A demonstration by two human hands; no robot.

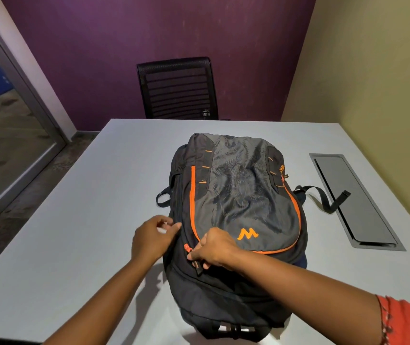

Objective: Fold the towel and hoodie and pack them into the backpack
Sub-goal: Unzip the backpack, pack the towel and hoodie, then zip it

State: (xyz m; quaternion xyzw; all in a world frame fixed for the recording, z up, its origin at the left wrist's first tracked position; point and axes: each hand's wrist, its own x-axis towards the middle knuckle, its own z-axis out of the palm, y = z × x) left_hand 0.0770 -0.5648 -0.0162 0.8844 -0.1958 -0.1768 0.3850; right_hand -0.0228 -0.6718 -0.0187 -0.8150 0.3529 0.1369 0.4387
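My right hand [213, 247] pinches what looks like a zipper pull [197, 266] on the backpack [236, 207], lying mid-table toward the near edge; my left hand [151, 239] braces its side, fingers loosely curled (towel, hoodie unseen).

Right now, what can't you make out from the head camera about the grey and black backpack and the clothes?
- Towel and hoodie: not in the head view; the backpack's fabric hides whatever is inside.
- Zip pull: covered by the right hand's curled fingers.
- Left hand: fingertips motion-blurred at the bag's side; grip unclear.
- Backpack's near end: cut off behind both forearms.
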